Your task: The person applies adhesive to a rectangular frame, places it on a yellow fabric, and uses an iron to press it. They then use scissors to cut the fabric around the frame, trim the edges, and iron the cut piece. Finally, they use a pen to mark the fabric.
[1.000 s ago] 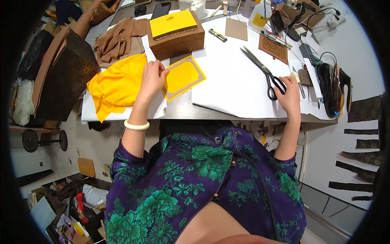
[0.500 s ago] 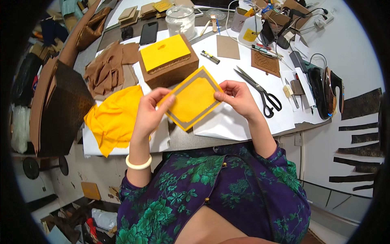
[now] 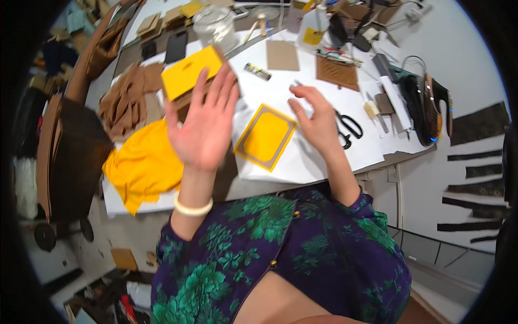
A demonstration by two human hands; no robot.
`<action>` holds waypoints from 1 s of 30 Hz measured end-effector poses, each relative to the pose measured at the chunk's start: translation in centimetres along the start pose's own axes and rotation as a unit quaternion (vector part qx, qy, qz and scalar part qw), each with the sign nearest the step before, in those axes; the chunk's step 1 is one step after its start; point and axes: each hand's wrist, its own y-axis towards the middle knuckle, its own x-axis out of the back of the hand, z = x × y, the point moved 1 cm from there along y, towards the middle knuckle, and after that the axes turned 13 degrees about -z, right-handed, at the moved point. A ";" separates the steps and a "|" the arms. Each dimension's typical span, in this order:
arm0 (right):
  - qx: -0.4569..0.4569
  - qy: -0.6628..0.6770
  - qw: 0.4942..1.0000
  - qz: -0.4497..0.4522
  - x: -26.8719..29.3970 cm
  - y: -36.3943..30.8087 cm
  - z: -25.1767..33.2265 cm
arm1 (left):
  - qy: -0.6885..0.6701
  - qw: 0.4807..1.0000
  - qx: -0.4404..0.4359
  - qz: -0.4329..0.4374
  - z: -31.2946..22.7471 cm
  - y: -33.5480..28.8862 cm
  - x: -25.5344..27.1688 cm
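A yellow rectangular panel with a grey inner border (image 3: 265,137) lies flat on the white paper between my hands, touched by neither. My left hand (image 3: 202,121) is raised with the palm showing and the fingers spread, empty. It hides part of the brown block with a yellow top (image 3: 186,73). To the panel's right hovers my right hand (image 3: 317,117), its thumb and fingers apart and loosely bent, with nothing seen in them. Black-handled scissors (image 3: 353,127) lie partly behind it. A crumpled yellow leather piece (image 3: 143,164) spreads left of my left forearm.
Brown leather scraps (image 3: 127,102) lie at the left, near a black phone (image 3: 176,47) and a glass jar (image 3: 215,27). A grey-brown card (image 3: 283,55), a small tube (image 3: 257,71) and an embossed brown piece (image 3: 337,73) lie farther back. A white bottle (image 3: 314,29) stands behind.
Both hands have let go of the yellow panel, which now rests on the paper. My left hand has turned palm up and opened; my right hand has moved beside the scissors. The view has shifted.
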 end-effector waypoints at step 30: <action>-0.180 0.478 0.859 -0.041 6.2 -3.9 8.5 | -0.025 0.982 0.109 0.153 13.5 -1.9 -6.6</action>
